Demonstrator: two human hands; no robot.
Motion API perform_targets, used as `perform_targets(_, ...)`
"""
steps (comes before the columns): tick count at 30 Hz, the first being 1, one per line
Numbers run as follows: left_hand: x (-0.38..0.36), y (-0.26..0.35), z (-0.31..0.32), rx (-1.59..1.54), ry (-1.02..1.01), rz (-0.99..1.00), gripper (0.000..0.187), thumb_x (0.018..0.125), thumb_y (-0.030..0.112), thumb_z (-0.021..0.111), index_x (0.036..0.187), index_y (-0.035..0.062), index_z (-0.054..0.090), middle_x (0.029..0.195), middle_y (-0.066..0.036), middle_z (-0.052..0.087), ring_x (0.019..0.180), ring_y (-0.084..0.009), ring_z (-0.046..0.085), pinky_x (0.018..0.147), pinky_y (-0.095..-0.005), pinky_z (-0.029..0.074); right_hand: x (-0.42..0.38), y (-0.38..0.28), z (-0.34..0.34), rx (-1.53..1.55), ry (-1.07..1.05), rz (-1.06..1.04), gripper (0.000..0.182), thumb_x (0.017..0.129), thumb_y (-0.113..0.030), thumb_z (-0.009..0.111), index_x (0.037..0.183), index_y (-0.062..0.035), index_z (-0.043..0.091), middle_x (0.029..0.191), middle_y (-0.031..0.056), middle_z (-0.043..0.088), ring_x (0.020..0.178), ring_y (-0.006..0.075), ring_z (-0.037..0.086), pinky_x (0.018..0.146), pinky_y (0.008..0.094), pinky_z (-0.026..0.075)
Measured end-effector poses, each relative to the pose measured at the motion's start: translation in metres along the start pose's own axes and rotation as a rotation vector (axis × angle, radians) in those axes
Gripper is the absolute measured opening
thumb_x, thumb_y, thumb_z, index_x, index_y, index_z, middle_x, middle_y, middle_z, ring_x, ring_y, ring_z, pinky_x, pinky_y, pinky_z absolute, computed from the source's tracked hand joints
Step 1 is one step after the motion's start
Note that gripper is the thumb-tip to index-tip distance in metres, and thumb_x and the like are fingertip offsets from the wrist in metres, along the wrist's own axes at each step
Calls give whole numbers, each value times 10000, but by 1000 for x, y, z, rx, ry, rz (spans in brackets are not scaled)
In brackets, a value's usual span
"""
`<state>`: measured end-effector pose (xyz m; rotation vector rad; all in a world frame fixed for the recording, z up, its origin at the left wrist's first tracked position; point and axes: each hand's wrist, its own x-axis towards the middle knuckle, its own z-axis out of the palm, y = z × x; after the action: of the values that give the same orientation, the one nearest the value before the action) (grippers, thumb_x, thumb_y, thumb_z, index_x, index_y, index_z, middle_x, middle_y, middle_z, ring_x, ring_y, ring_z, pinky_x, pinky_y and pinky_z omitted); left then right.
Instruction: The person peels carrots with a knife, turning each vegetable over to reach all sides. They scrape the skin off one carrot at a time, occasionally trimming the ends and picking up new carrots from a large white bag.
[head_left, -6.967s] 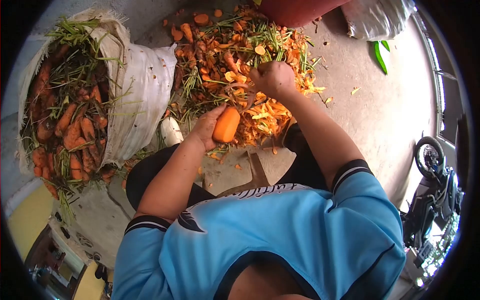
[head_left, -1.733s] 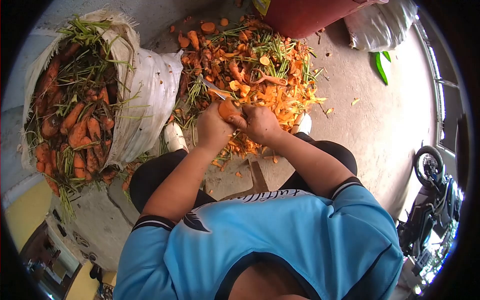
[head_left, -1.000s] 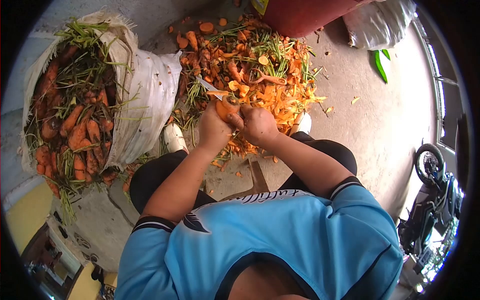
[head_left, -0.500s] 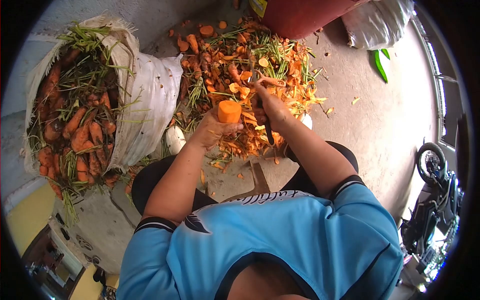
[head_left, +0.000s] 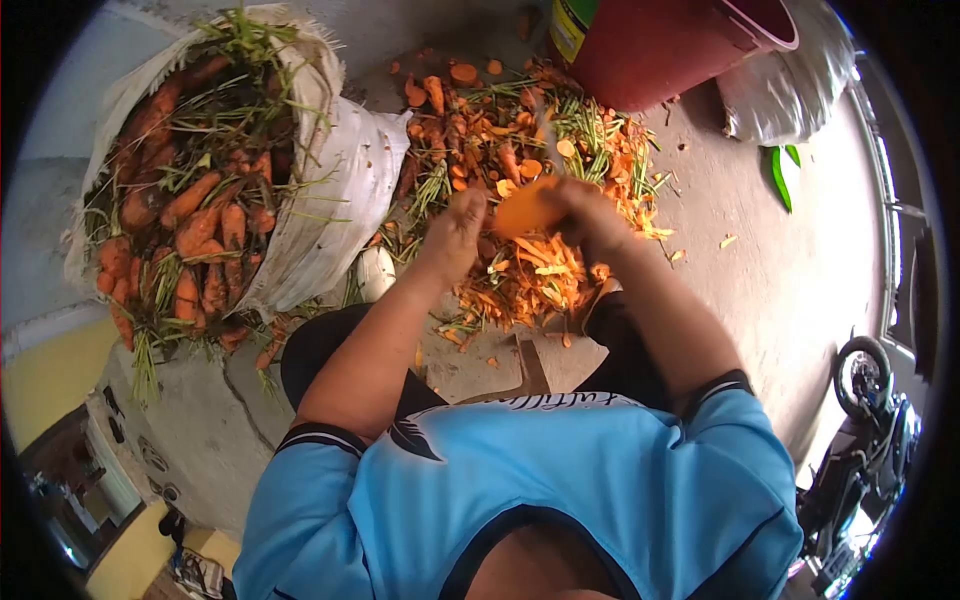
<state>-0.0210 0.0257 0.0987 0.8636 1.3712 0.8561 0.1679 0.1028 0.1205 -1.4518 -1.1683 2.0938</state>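
A thick peeled carrot [head_left: 524,209], blurred by motion, lies tilted between my two hands over the scrap heap. My left hand [head_left: 459,232] is closed at the carrot's left end. My right hand [head_left: 592,218] is closed at its right end and smeared by motion. A faint grey knife blade [head_left: 543,118] seems to stick up from the right hand; the handle is hidden in the fingers. Beneath both hands spreads a heap of carrot peelings [head_left: 540,275], cut ends and green stems.
At the left a white woven sack [head_left: 345,190] lies open, full of unpeeled carrots [head_left: 200,235] with stems. A red bucket [head_left: 665,50] stands at the back beside a pale sack [head_left: 790,75]. A green leaf [head_left: 781,178] lies on the floor. A motorcycle [head_left: 865,450] is at far right.
The carrot has gone from upright in my left hand to tilted, between both hands. My right hand has come against it. The view has shifted, so the surroundings appear lower and further right.
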Motion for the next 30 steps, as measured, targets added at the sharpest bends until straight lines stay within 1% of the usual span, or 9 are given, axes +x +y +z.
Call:
perform_targets(3,-5,12,-28,25,69,51,432,869,419,423,1108,60,443,926,-31,521,760,-93,519,581,-220,422,7,-93,-41,87,172,-370,350,767,-430,526,906,-109,518,580,-15,446,431,62,358,368,200,266)
perform_targets(6,-9,17,-51,151,162,184,425,801,353,571,1087,60,458,932,-8,512,761,-82,499,590,-225,411,3,-183,-81,684,71,-499,338,837,-371,472,980,-67,507,588,-12,448,421,45,337,367,177,255)
perform_targets(10,-33,51,-64,223,343,268,285,779,213,618,994,50,529,852,-41,542,683,-114,502,628,-242,430,-32,-207,-58,374,253,-685,341,834,-353,485,1000,-55,502,599,-7,475,421,45,350,361,177,261)
perform_targets(15,-51,55,-127,608,567,372,219,776,192,608,935,43,580,844,-49,591,739,-136,544,665,-258,433,-58,-60,-9,-57,115,-147,372,812,-346,493,1043,-59,543,651,52,566,384,74,359,359,212,305)
perform_targets(18,-63,68,-183,1055,813,337,171,752,141,601,892,43,600,914,-123,581,826,-251,558,747,-339,438,-73,4,13,52,48,104,265,828,-272,519,987,-60,530,592,45,546,359,54,342,337,186,254)
perform_targets(21,-68,75,-233,1523,956,297,213,755,138,583,955,65,598,948,-144,584,900,-285,548,806,-424,409,-61,51,12,-83,92,165,241,824,-238,521,950,-34,517,581,48,545,334,69,361,326,197,273)
perform_targets(24,-63,82,-266,1699,809,-60,247,816,174,479,986,21,571,1036,-188,549,940,-301,536,745,-410,433,-39,59,7,-288,94,117,230,826,-250,525,898,-32,511,594,59,554,347,71,363,333,201,281)
perform_targets(27,-51,109,-269,1571,600,-399,259,832,127,430,1014,-18,544,1066,-196,529,983,-289,515,773,-407,413,-26,55,7,-184,175,82,237,830,-262,517,884,-32,508,602,63,560,365,70,363,340,206,283)
perform_targets(30,-43,105,-279,1432,637,-286,261,828,98,415,1023,-31,532,1025,-204,542,965,-294,522,765,-404,408,-12,67,2,-257,198,122,249,828,-270,520,902,-33,512,604,59,562,374,64,350,347,208,280)
